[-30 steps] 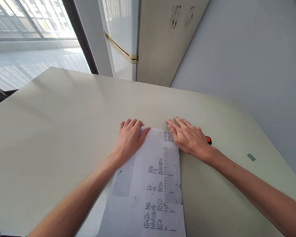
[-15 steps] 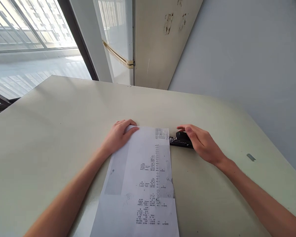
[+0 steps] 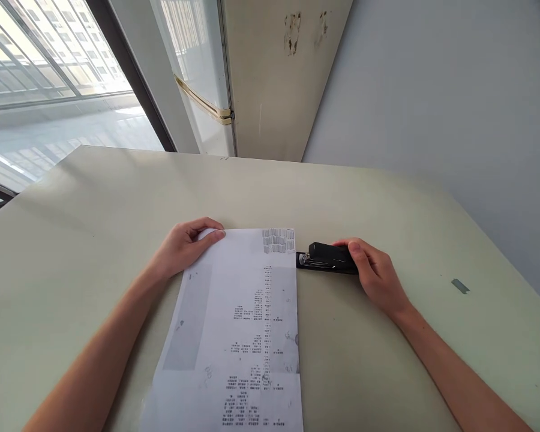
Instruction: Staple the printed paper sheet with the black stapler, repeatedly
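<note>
Printed paper (image 3: pixel 234 318) lies in front of me, its text upside down from my side and a barcode-like block at its far right corner. My left hand (image 3: pixel 186 245) grips the far left corner, thumb on top and fingers at the edge. To the right of the sheet a black stapler (image 3: pixel 328 258) rests on the table, its front end at the paper's right edge. My right hand (image 3: pixel 375 270) is closed round the stapler's rear end, the thumb along its near side. Whether the paper is one sheet or several I cannot tell.
The pale table (image 3: pixel 117 198) reaches to the far edge and right wall. A small grey-green strip (image 3: pixel 459 286) lies on its right side. Beyond stands a fridge (image 3: pixel 270 90) with stained side, and a barred window (image 3: pixel 49 54) is at the left.
Both the paper and my left hand have shifted left. My right hand has moved from over the stapler to hold its rear end, and more of the stapler shows.
</note>
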Tool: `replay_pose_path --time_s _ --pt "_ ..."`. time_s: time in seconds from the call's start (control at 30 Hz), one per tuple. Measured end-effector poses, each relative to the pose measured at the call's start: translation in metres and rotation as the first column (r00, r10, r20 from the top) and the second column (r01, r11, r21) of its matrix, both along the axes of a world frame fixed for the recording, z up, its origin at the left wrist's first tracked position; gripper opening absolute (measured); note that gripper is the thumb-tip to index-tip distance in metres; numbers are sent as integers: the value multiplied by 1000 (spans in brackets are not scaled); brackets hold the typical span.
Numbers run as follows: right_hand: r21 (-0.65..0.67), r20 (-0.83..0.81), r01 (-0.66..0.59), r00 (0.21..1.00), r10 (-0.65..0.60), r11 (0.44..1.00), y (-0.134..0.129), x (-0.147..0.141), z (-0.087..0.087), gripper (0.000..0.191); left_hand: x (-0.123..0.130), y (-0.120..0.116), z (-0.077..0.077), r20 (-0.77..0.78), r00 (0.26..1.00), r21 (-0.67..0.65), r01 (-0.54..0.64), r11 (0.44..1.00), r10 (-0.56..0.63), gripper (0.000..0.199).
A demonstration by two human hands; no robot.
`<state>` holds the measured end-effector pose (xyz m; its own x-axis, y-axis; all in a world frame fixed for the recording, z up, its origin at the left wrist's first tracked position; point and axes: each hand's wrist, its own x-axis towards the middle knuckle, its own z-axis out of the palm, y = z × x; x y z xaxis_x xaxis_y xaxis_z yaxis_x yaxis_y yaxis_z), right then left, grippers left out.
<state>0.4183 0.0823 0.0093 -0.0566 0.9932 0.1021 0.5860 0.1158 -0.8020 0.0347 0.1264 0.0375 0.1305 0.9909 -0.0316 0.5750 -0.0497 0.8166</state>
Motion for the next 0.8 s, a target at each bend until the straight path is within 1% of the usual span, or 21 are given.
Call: replay_pose_path --time_s 0.2,0.23,0.3,0.37,0.43,0.5,0.57,0.63,0.73,0.8 --pt "22 34 -5 999 4 1000 -3 -3 2 49 2 -3 4 41 999 -31 5 1000 -4 42" --pt "46 44 -8 999 6 999 -4 -4 2 46 3 -4 4 44 999 -38 12 999 -10 42" --pt "140 63 -24 998 15 990 -5 -6 2 37 4 -4 3 49 999 -52 26 998 -24 42" --pt "263 85 -44 996 22 964 -7 -9 2 27 5 -4 3 51 998 -66 44 997 -41 42" --pt "371 122 -70 992 26 926 -8 -12 3 20 8 -5 3 53 997 -81 58 995 -54 41" --pt "456 159 -103 987 33 884 -10 -14 4 17 11 -6 3 61 996 -91 70 993 -65 41" --pt "513 182 -134 982 45 848 -12 -16 5 18 16 -8 3 84 994 -88 83 993 -76 42" --pt "528 194 -161 979 67 834 -15 -16 6 19 21 -10 3 109 990 -86 95 992 -86 43" --pt "494 195 -220 971 140 841 -19 -16 7 17 28 -12 2 148 984 -107 119 987 -102 43" --pt "456 173 -257 965 199 852 -20 -17 8 21 32 -13 1 185 976 -123 143 982 -119 42"
